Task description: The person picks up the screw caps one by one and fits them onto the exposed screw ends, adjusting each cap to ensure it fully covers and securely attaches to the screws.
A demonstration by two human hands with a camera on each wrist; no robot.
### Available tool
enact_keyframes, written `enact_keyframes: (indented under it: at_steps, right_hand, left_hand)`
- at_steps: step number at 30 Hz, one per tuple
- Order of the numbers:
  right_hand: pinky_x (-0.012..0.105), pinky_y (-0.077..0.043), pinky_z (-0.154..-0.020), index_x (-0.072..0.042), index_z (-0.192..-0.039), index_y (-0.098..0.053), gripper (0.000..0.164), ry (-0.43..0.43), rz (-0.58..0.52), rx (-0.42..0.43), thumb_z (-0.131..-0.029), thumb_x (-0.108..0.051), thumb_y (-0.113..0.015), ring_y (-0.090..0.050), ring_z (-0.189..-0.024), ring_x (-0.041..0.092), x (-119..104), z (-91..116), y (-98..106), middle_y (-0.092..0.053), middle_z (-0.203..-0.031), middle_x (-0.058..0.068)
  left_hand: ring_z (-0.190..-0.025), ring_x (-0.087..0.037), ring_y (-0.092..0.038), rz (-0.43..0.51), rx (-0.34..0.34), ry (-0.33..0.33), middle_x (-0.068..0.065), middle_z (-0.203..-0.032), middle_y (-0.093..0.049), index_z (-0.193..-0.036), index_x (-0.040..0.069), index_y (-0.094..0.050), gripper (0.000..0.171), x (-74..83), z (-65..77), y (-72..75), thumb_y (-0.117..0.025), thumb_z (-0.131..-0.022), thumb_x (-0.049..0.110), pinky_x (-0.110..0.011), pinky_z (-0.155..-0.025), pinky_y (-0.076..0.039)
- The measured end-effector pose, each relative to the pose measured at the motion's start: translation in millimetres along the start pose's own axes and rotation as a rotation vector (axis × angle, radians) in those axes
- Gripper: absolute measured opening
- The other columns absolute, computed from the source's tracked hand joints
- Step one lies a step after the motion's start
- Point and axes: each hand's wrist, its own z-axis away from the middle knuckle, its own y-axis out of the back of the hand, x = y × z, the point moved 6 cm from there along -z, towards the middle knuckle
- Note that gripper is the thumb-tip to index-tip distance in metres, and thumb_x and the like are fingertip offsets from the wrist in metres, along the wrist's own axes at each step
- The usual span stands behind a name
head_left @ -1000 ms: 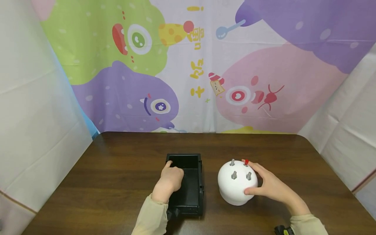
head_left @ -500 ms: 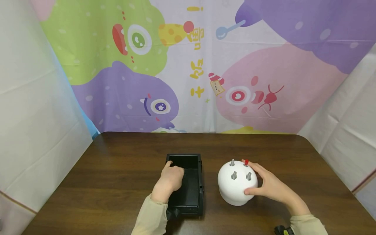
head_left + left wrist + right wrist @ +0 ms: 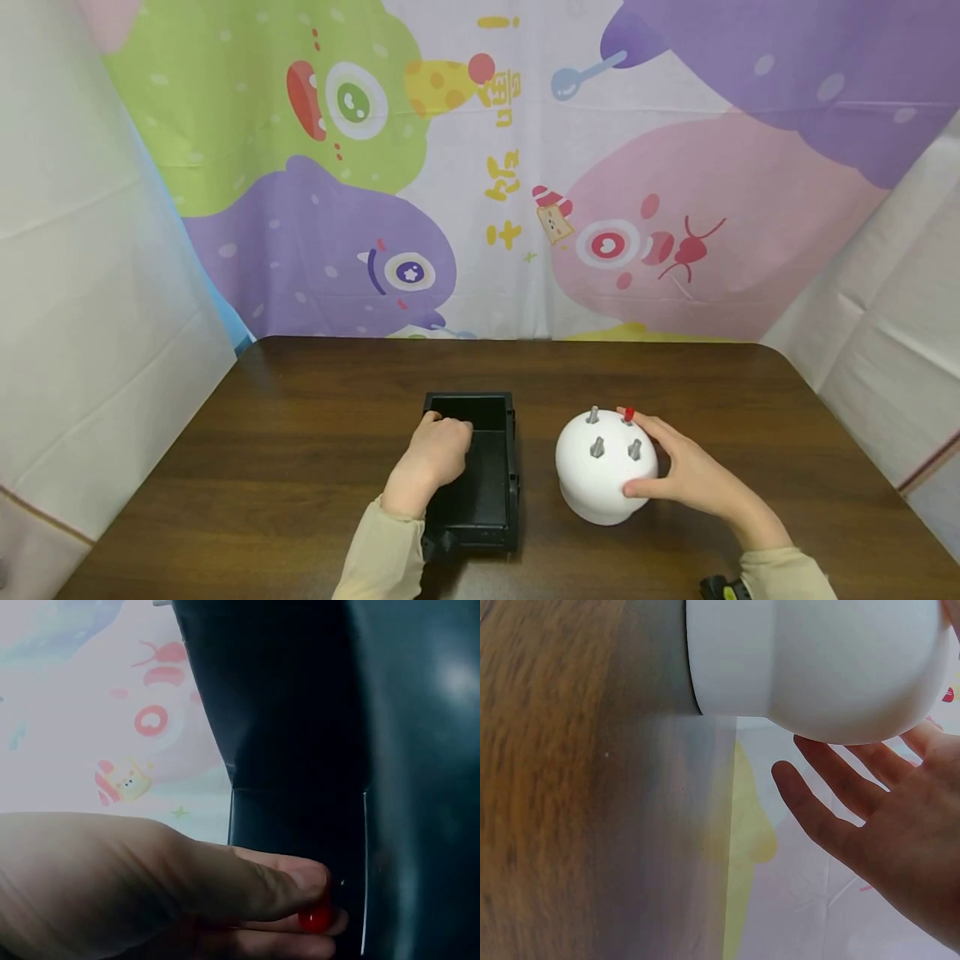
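Well, left hand [image 3: 433, 457]: over the nine-o'clock wall of the black box [image 3: 480, 500], thumb and fingers pinching a small red piece [image 3: 316, 919]; another bit of red among the fingers is too hidden to tell.
Black box: long walls run six to twelve o'clock; open floor spreads from the hand toward five.
Right hand [image 3: 693, 477]: spread wide, gripping the white body [image 3: 596, 492], thumb at its four o'clock, a fingertip at one; one lower fingertip looks just off the surface.
White body: at the box's three o'clock, a strip of tabletop [image 3: 538, 467] between; of four upright pegs [image 3: 597, 448], the one-o'clock one wears a red cap [image 3: 629, 414].
Tabletop: far edge at twelve, well beyond both; wood stretches broadly toward ten and two.
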Motion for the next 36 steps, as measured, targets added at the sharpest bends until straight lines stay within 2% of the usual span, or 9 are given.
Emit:
enact_keyframes:
  at_steps: [4, 6, 11, 15, 18, 25, 36]
  right_hand:
    - [0.048, -0.04, -0.088, -0.006, -0.136, -0.038, 0.092, 0.002, 0.01, 0.001, -0.062, -0.042, -0.08, -0.048, -0.112, 0.024, 1, 0, 0, -0.049, -0.128, 0.009]
    - [0.047, -0.04, -0.088, -0.007, -0.136, -0.038, 0.092, -0.001, 0.008, -0.002, -0.062, -0.042, -0.08, -0.048, -0.112, 0.024, 1, 0, -1, -0.049, -0.128, 0.009]
    - [0.052, -0.038, -0.089, -0.004, -0.135, -0.037, 0.092, -0.009, -0.019, -0.006, -0.062, -0.04, -0.08, -0.047, -0.114, 0.029, 1, 0, -1, -0.047, -0.129, 0.014]
    - [0.054, -0.037, -0.089, -0.003, -0.135, -0.037, 0.092, -0.009, -0.029, -0.003, -0.063, -0.039, -0.08, -0.046, -0.115, 0.031, 2, 0, 1, -0.046, -0.13, 0.015]
    - [0.053, -0.038, -0.089, -0.004, -0.135, -0.037, 0.091, -0.004, -0.025, -0.002, -0.063, -0.039, -0.08, -0.046, -0.114, 0.029, 1, 0, 1, -0.047, -0.129, 0.013]
    - [0.045, -0.041, -0.088, -0.008, -0.136, -0.038, 0.091, 0.004, 0.009, 0.0, -0.062, -0.041, -0.08, -0.049, -0.111, 0.022, 1, -1, 2, -0.049, -0.127, 0.006]
    - [0.047, -0.041, -0.088, -0.008, -0.136, -0.037, 0.092, -0.004, -0.002, -0.013, -0.062, -0.042, -0.08, -0.049, -0.111, 0.024, 1, -1, 0, -0.048, -0.128, 0.009]
  left_hand:
    - [-0.067, -0.014, -0.057, 0.035, 0.022, -0.015, 0.002, -0.068, -0.06, -0.075, 0.012, -0.062, 0.011, 0.3, 0.9, 2.3, -0.062, -0.08, 0.002, -0.042, -0.09, -0.039]
    - [-0.063, -0.013, -0.055, 0.047, 0.03, -0.022, 0.002, -0.063, -0.057, -0.068, 0.013, -0.06, 0.016, 0.5, 0.7, 3.7, -0.062, -0.081, 0.003, -0.043, -0.088, -0.04]
    - [-0.061, -0.013, -0.053, 0.06, 0.078, -0.051, 0.003, -0.059, -0.054, -0.056, 0.014, -0.058, 0.027, 3.1, -0.8, 14.8, -0.063, -0.081, 0.006, -0.044, -0.084, -0.042]
    - [-0.074, -0.016, -0.06, 0.056, 0.117, -0.067, 0.001, -0.075, -0.063, -0.07, 0.014, -0.069, 0.012, 6.9, -2.1, 26.4, -0.066, -0.08, 0.01, -0.044, -0.085, -0.042]
    - [-0.077, -0.016, -0.061, 0.044, 0.139, -0.076, 0.0, -0.079, -0.064, -0.077, 0.014, -0.072, 0.007, 11.0, -1.7, 32.9, -0.066, -0.081, 0.012, -0.043, -0.085, -0.043]
    - [-0.073, -0.015, -0.059, 0.024, 0.186, -0.117, 0.0, -0.074, -0.061, -0.073, 0.013, -0.071, 0.012, 22.1, -0.3, 40.8, -0.065, -0.083, 0.017, -0.039, -0.08, -0.045]
    - [-0.066, -0.012, -0.056, -0.039, 0.272, -0.169, 0.003, -0.067, -0.056, -0.075, 0.015, -0.071, 0.014, 42.3, -1.5, 53.0, -0.064, -0.083, 0.024, -0.028, -0.064, -0.041]
